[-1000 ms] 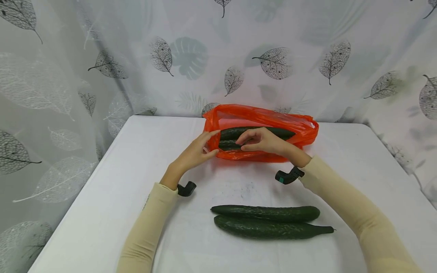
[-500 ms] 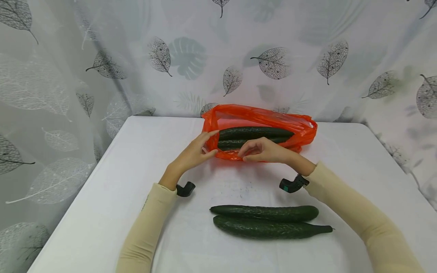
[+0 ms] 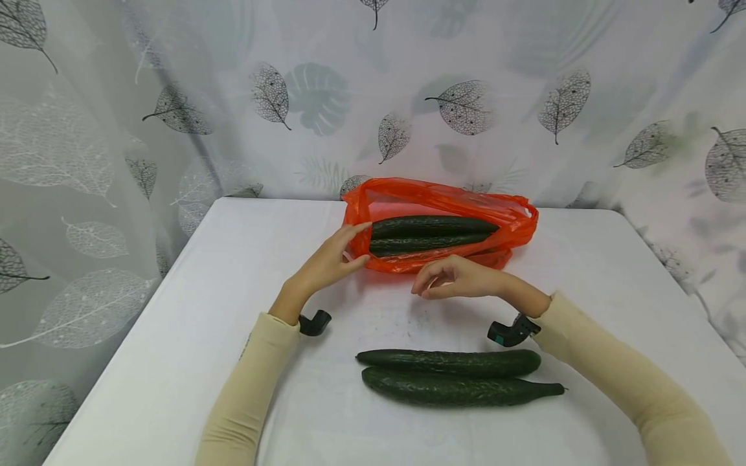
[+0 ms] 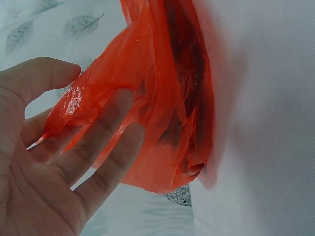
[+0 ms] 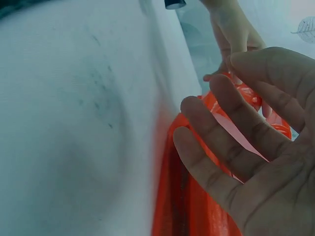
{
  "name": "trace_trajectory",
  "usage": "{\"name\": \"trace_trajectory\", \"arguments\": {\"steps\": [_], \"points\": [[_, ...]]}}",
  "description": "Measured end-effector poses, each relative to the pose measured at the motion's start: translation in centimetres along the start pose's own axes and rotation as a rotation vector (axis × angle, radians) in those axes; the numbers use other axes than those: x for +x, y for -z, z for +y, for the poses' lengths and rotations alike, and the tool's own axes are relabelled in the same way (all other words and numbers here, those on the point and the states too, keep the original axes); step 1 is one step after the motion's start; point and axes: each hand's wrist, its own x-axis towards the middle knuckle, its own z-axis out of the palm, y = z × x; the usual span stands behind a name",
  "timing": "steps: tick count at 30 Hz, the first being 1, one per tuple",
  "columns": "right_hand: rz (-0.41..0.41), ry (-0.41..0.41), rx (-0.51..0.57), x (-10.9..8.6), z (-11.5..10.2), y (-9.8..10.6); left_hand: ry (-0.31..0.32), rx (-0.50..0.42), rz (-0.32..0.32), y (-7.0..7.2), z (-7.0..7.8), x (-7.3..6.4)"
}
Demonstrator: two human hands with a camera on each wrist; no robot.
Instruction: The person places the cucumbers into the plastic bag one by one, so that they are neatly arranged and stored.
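Note:
An orange-red plastic bag [image 3: 515,228] lies on its side at the back of the table, its mouth facing up and forward. Two dark green cucumbers, a rear one [image 3: 434,226] and a front one [image 3: 431,245], lie side by side inside. My left hand [image 3: 326,260] is at the bag's left end; in the left wrist view its spread, straight fingers [image 4: 88,147] show through the thin film, thumb apart. My right hand [image 3: 460,277] hovers just in front of the bag, fingers loosely bent and holding nothing. Two more cucumbers, an upper one [image 3: 449,363] and a lower one [image 3: 460,388], lie nearer me.
The white table [image 3: 192,323] carries the bag and cucumbers. Behind it hangs a leaf-patterned curtain [image 3: 221,84]. A small black device sits at each wrist, the left one [image 3: 315,323] and the right one [image 3: 513,331].
My right hand has drawn back from over the cucumbers in the bag, toward me and slightly right, to in front of the bag. The left hand stays at the bag's left end.

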Motion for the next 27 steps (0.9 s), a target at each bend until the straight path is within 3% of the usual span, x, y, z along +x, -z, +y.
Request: {"name": "trace_trajectory", "arguments": {"steps": [5,12,20,27], "points": [[-0.068,0.015,-0.01,-0.9,0.4,-0.7,-0.003,-0.006,-0.001,0.0,0.0,0.0],[-0.137,-0.042,-0.008,-2.1,0.4,-1.5,-0.04,0.004,0.011,0.1,0.0,0.1],[-0.156,-0.045,0.002,-2.8,0.2,-2.1,-0.017,-0.004,0.004,0.1,0.0,0.1],[-0.236,-0.027,0.018,-3.7,0.0,-3.6,-0.014,-0.013,0.004,0.0,0.0,0.1]]}}
